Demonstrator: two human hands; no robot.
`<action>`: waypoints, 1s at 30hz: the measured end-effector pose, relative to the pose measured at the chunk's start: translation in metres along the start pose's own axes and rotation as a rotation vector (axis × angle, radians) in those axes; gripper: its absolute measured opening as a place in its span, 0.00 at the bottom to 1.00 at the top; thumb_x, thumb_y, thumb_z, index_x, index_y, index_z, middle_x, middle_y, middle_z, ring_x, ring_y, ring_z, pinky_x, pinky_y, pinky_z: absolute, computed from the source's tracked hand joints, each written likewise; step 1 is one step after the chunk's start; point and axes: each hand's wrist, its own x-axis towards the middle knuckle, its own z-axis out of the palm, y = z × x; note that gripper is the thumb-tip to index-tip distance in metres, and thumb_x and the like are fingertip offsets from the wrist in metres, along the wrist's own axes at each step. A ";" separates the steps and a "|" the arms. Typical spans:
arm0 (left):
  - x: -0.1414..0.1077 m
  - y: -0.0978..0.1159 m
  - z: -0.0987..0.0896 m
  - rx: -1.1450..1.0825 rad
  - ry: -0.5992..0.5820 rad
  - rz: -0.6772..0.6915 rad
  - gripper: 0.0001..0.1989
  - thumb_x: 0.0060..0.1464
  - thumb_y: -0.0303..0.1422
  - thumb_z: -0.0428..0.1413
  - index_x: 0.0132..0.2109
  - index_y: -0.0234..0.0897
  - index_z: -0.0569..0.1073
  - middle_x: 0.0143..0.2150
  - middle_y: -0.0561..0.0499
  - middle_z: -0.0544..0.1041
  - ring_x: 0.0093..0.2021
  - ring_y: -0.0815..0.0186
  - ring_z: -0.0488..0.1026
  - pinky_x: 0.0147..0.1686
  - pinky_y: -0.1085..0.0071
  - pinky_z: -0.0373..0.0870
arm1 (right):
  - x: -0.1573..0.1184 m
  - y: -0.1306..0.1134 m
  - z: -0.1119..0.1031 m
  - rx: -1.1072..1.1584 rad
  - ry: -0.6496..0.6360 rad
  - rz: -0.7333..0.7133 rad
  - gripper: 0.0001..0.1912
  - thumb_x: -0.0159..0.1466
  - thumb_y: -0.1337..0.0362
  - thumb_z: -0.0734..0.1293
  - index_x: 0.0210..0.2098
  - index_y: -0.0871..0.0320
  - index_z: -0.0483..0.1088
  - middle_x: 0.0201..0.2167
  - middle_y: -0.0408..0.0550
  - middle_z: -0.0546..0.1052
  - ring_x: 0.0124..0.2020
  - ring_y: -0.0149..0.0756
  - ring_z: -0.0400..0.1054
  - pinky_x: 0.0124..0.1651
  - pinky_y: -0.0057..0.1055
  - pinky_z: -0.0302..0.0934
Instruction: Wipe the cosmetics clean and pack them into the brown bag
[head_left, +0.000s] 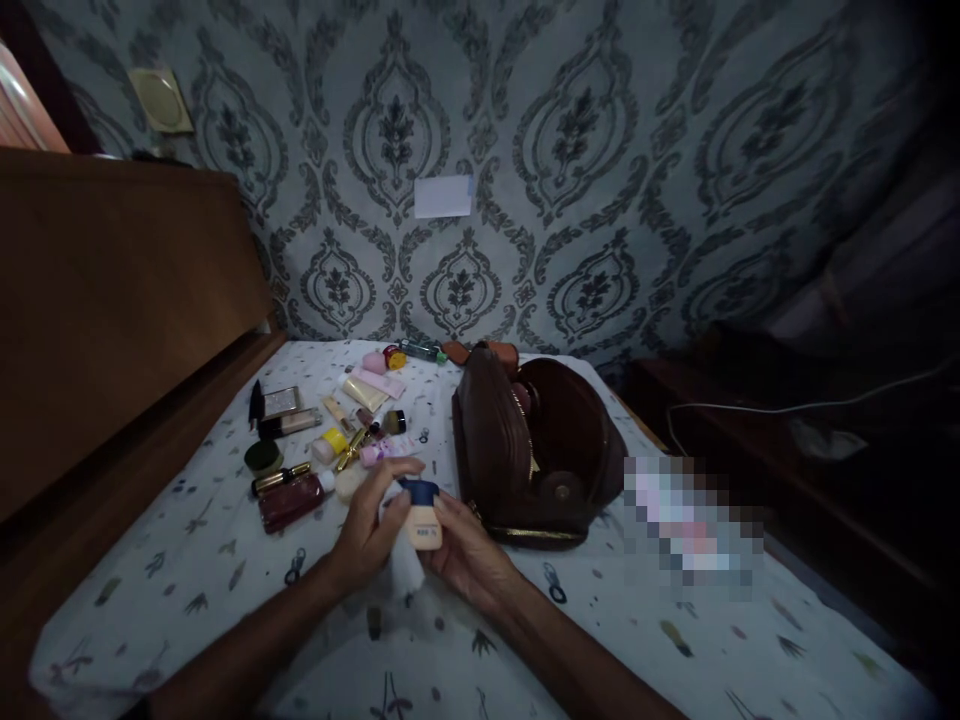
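A small cream-coloured jar with a dark blue lid (pixel 425 528) is held in front of me, upright or slightly tilted. My right hand (pixel 474 562) grips it from the right, fingers closed around its side. On the other side, my left hand (pixel 367 530) is closed on a white tissue (pixel 406 568), pressing it near the lid. Part of the tissue hangs below the jar. Just beyond lie a maroon pouch-like bottle (pixel 294 503), a pink-and-white tube (pixel 386 452) and a yellow-capped jar (pixel 328 445). A brown leather handbag (pixel 491 450) stands unzipped to the right of my hands.
Several cosmetics, including a cream tube (pixel 364 391), a compact (pixel 280 401) and a dark round jar (pixel 263 457), lie on the patterned sheet (pixel 225 610). A wooden panel (pixel 120 310) borders the left. A pixelated item (pixel 694 525) lies right of the bag; a white cable (pixel 772 410) runs behind.
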 end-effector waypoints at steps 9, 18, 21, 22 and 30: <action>0.005 0.004 -0.002 -0.102 -0.239 0.018 0.17 0.65 0.42 0.47 0.40 0.40 0.78 0.39 0.43 0.79 0.46 0.54 0.73 0.47 0.58 0.68 | 0.002 0.002 -0.012 -0.227 -0.141 0.050 0.23 0.46 0.48 0.79 0.29 0.62 0.75 0.23 0.40 0.69 0.25 0.26 0.60 0.32 0.26 0.53; 0.003 0.005 -0.003 -0.118 -0.334 -0.376 0.16 0.63 0.44 0.49 0.50 0.46 0.74 0.48 0.48 0.77 0.50 0.55 0.73 0.49 0.63 0.68 | -0.008 -0.020 -0.005 -0.549 -0.354 0.067 0.19 0.50 0.51 0.77 0.32 0.60 0.76 0.24 0.37 0.66 0.26 0.26 0.57 0.32 0.25 0.51; 0.001 0.002 -0.004 -0.088 -0.194 -0.358 0.18 0.64 0.47 0.45 0.48 0.44 0.74 0.49 0.47 0.77 0.54 0.54 0.71 0.52 0.61 0.67 | -0.009 -0.013 -0.003 -0.349 -0.264 0.054 0.21 0.48 0.52 0.79 0.33 0.61 0.76 0.27 0.39 0.72 0.28 0.27 0.63 0.36 0.25 0.55; 0.000 0.002 -0.004 -0.093 -0.154 -0.312 0.19 0.65 0.47 0.43 0.47 0.44 0.74 0.48 0.47 0.77 0.54 0.54 0.71 0.53 0.61 0.66 | -0.008 -0.011 -0.002 -0.261 -0.228 0.037 0.23 0.47 0.52 0.79 0.35 0.61 0.76 0.29 0.40 0.73 0.29 0.28 0.65 0.37 0.26 0.56; -0.008 -0.011 0.004 0.020 -0.054 0.124 0.29 0.57 0.49 0.56 0.62 0.43 0.63 0.56 0.44 0.71 0.55 0.54 0.70 0.55 0.59 0.68 | 0.001 0.000 -0.001 0.137 -0.048 -0.095 0.27 0.45 0.58 0.81 0.41 0.58 0.74 0.36 0.44 0.79 0.34 0.30 0.72 0.40 0.25 0.65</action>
